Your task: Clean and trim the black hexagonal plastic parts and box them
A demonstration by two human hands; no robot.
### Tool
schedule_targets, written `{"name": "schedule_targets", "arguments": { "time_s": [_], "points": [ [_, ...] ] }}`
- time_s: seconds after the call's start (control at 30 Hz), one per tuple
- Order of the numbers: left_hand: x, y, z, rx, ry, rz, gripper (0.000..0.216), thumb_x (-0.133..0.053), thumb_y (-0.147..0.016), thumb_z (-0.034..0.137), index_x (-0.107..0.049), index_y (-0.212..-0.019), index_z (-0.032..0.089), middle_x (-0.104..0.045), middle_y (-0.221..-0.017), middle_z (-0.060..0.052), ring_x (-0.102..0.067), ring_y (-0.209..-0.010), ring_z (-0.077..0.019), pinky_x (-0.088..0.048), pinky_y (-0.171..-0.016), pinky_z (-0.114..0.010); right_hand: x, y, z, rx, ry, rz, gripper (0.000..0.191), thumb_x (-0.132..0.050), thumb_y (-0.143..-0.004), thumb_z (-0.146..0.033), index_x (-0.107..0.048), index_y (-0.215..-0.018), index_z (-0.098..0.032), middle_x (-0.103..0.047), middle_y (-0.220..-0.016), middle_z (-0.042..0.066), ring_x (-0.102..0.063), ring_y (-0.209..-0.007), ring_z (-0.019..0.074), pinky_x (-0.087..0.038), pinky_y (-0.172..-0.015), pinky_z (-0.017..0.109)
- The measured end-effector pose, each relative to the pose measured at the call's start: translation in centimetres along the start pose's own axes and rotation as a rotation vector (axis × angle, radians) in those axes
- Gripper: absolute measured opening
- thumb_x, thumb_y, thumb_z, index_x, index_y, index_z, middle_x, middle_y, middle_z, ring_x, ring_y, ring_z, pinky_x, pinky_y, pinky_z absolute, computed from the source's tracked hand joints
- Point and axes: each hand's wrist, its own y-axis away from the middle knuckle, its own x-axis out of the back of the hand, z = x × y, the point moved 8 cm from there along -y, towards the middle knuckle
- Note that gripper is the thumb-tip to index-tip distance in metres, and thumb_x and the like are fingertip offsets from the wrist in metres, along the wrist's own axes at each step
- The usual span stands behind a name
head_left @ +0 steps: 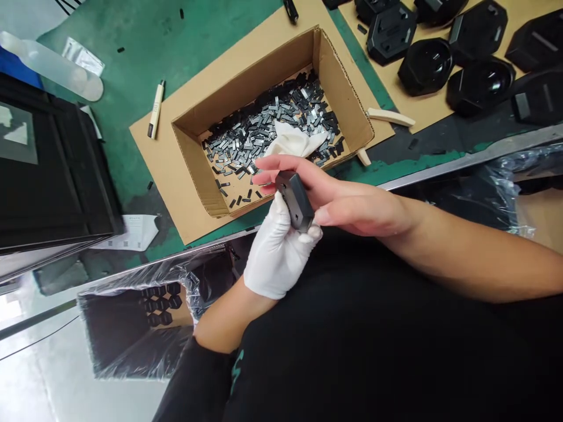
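Note:
My left hand [281,252], in a white glove, grips a black angular plastic part [295,199] from below, its thumb along the near face. My bare right hand [338,196] reaches around the same part from the right. Its thumb lies at the part's lower end and its fingers stretch behind the upper end, partly hidden. Small holes show in the part's face. Just beyond both hands stands an open cardboard box [246,88] with many small black pieces [250,135] inside. A crumpled white cloth [294,140] lies on the pieces.
Black octagonal housings [391,35] stand on cardboard at the upper right. A cutter-like pen [156,110] and a clear bottle [55,64] lie to the left, near a black monitor-like panel [53,158]. A plastic-lined bin [127,328] with black parts sits below the table edge.

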Motion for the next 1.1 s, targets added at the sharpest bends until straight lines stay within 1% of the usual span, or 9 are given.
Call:
{"name": "schedule_targets", "arguments": {
  "time_s": [0.2,0.37,0.53,0.7,0.77,0.87,0.97,1.03,1.1],
  "points": [
    [-0.5,-0.1,-0.1,0.018,0.021,-0.037,0.021,-0.053,-0.112,0.019,-0.074,-0.109,0.02,-0.065,-0.087,0.001,-0.063,-0.065,-0.0062,-0.056,-0.061,-0.016,-0.5,0.0,-0.6,-0.006,-0.006,-0.028,0.076,-0.071,-0.076,-0.024,-0.052,-0.15,-0.03,-0.054,-0.162,0.004,-0.036,-0.163,0.0255,-0.038,-0.129,0.041],
    [-0.5,-0.1,0.0,-0.024,-0.011,-0.068,0.015,-0.062,-0.11,0.023,-0.073,-0.1,0.02,-0.064,-0.086,0.002,-0.061,-0.065,-0.005,-0.053,-0.059,-0.013,-0.5,-0.4,-0.8,0.005,0.034,0.027,0.061,-0.066,-0.068,-0.023,-0.056,-0.128,-0.025,-0.059,-0.135,0.004,-0.049,-0.142,0.0252,-0.038,-0.125,0.04],
    [-0.4,0.1,-0.1,-0.03,-0.011,-0.052,0.004,-0.071,-0.104,0.021,-0.073,-0.101,0.02,-0.068,-0.092,0.001,-0.063,-0.067,-0.0049,-0.053,-0.057,-0.013,-0.6,-0.4,-1.1,0.069,0.101,0.023,0.038,-0.063,-0.076,-0.028,-0.057,-0.113,-0.025,-0.055,-0.12,0.004,-0.053,-0.117,0.0229,-0.045,-0.107,0.036],
    [-0.4,0.1,-0.2,-0.032,0.006,-0.077,0.012,-0.076,-0.101,0.022,-0.068,-0.093,0.018,-0.065,-0.083,0.003,-0.06,-0.061,-0.0052,-0.054,-0.055,-0.013,-0.6,-0.7,-1.2,0.107,0.1,0.04,0.021,-0.058,-0.079,-0.026,-0.056,-0.1,-0.024,-0.055,-0.106,0.004,-0.052,-0.098,0.0222,-0.045,-0.088,0.035],
    [-0.4,0.0,-0.3,-0.038,0.002,-0.097,0.013,-0.077,-0.1,0.024,-0.067,-0.092,0.018,-0.064,-0.082,0.003,-0.059,-0.06,-0.0058,-0.055,-0.055,-0.015,-0.6,-1.0,-1.3,0.131,0.106,0.064,0.01,-0.054,-0.086,-0.03,-0.056,-0.093,-0.024,-0.055,-0.1,0.004,-0.052,-0.095,0.0233,-0.046,-0.086,0.036],
    [-0.4,-0.1,-0.4,-0.029,-0.017,-0.106,0.014,-0.07,-0.104,0.024,-0.068,-0.092,0.018,-0.061,-0.078,0.004,-0.055,-0.057,-0.0058,-0.055,-0.055,-0.016,-0.4,-1.1,-1.4,0.132,0.093,0.131,0.02,-0.045,-0.1,-0.032,-0.057,-0.086,-0.024,-0.056,-0.093,0.004,-0.055,-0.095,0.0236,-0.048,-0.09,0.037],
    [-0.3,0.0,-0.3,-0.006,-0.018,-0.058,0.019,-0.063,-0.108,0.023,-0.07,-0.091,0.018,-0.061,-0.077,0.003,-0.05,-0.054,-0.0053,-0.052,-0.054,-0.016,-0.3,-1.0,-1.0,0.1,-0.01,0.152,0.031,-0.044,-0.111,-0.038,-0.062,-0.091,-0.021,-0.062,-0.099,0.004,-0.059,-0.094,0.0195,-0.052,-0.09,0.032],
    [-0.4,0.2,-0.2,0.002,0.011,-0.036,0.024,-0.057,-0.11,0.021,-0.071,-0.091,0.018,-0.063,-0.079,0.002,-0.049,-0.054,-0.0051,-0.05,-0.052,-0.015,-0.2,-0.9,-0.7,0.092,-0.089,0.129,0.034,-0.051,-0.112,-0.048,-0.066,-0.103,-0.02,-0.065,-0.109,0.005,-0.062,-0.099,0.0172,-0.054,-0.091,0.028],
    [-0.5,0.4,-0.1,0.017,0.036,-0.007,0.03,-0.05,-0.113,0.02,-0.072,-0.094,0.019,-0.065,-0.082,0.001,-0.053,-0.057,-0.005,-0.049,-0.053,-0.014,0.0,-0.8,-0.2,0.094,-0.117,0.079,0.037,-0.066,-0.105,-0.055,-0.067,-0.118,-0.021,-0.067,-0.119,0.006,-0.063,-0.111,0.0178,-0.054,-0.096,0.028]
  ]
}}
